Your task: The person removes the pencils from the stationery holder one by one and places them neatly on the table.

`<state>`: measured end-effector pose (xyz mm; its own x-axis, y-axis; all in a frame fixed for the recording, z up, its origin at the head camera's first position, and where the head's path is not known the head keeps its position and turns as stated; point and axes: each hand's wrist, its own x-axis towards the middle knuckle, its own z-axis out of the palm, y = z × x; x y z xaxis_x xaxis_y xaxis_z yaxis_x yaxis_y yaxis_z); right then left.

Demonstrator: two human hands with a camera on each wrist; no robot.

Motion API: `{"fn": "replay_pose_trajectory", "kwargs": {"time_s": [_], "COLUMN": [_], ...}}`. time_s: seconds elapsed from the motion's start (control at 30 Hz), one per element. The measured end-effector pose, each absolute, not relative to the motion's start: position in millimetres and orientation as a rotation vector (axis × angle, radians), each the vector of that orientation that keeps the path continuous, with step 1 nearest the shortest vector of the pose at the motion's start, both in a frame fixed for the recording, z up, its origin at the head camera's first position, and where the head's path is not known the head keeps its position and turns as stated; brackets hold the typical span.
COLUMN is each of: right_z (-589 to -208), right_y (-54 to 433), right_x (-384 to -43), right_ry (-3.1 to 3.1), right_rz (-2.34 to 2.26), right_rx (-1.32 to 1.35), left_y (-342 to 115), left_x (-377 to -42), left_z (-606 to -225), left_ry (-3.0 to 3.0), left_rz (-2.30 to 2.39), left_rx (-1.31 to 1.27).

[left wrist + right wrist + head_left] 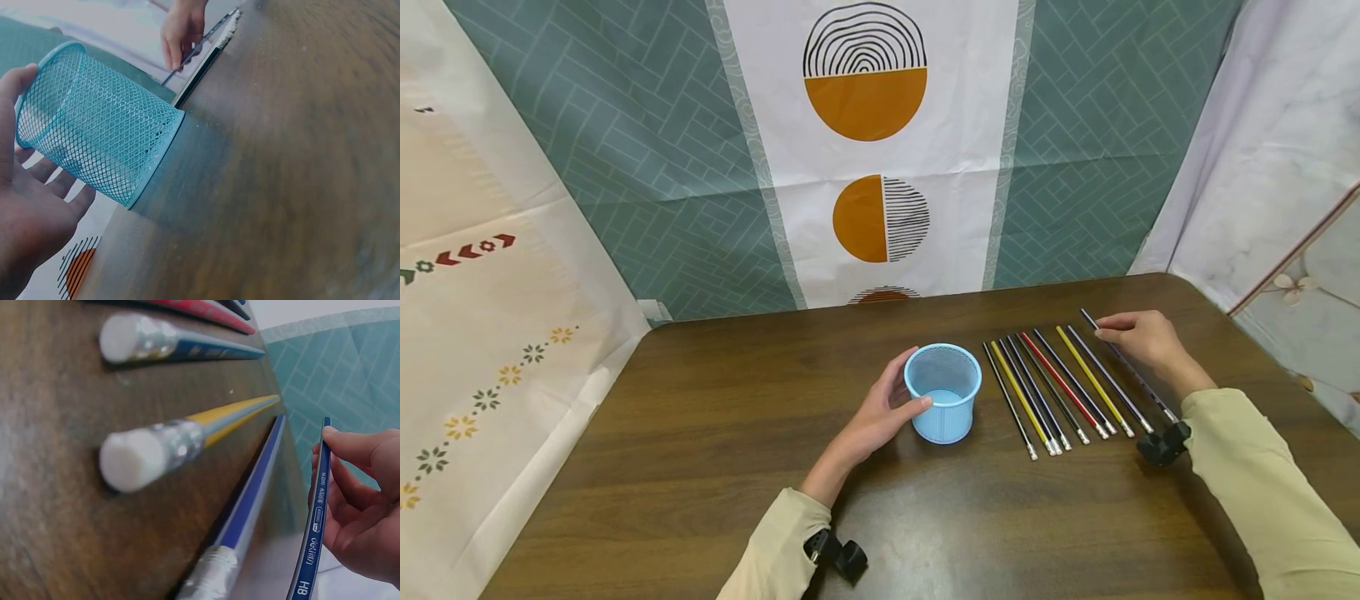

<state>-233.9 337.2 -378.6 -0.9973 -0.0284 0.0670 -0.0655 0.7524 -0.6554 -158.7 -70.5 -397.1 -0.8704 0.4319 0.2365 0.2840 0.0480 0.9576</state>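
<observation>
A light blue mesh pencil cup [943, 421] stands upright on the table, and my left hand [883, 408] holds it by its left side, thumb at the near rim and fingers behind. In the left wrist view the cup [106, 119] shows no pencils through its mesh. My right hand [1142, 340] pinches a dark blue pencil [315, 531] marked HB near its far end, at the right end of a row of pencils. Within that row lie a yellow pencil [1095, 381], a red pencil [1060, 383] and several dark ones, white erasers toward me.
The brown wooden table [700, 433] extends to a patterned cloth backdrop [880, 208] behind. White cloths hang at the left and right sides. A black wrist camera [1165, 444] is strapped on the right wrist, another camera [837, 556] on the left.
</observation>
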Motion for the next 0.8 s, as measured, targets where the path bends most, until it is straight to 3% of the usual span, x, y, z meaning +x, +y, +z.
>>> {"fn": "replay_pose_trajectory", "kwargs": {"time_s": [0.8], "right_z": [-390], "right_y": [341], "right_x": [-235], "right_ry": [-2.938], "right_rz": [1.202], "right_rx": [0.063], "left_y": [-70], "left_x": [-158], "left_z": [-396], "left_ry": [2.187], "left_rz": [1.958], "left_rx": [0.743]}}
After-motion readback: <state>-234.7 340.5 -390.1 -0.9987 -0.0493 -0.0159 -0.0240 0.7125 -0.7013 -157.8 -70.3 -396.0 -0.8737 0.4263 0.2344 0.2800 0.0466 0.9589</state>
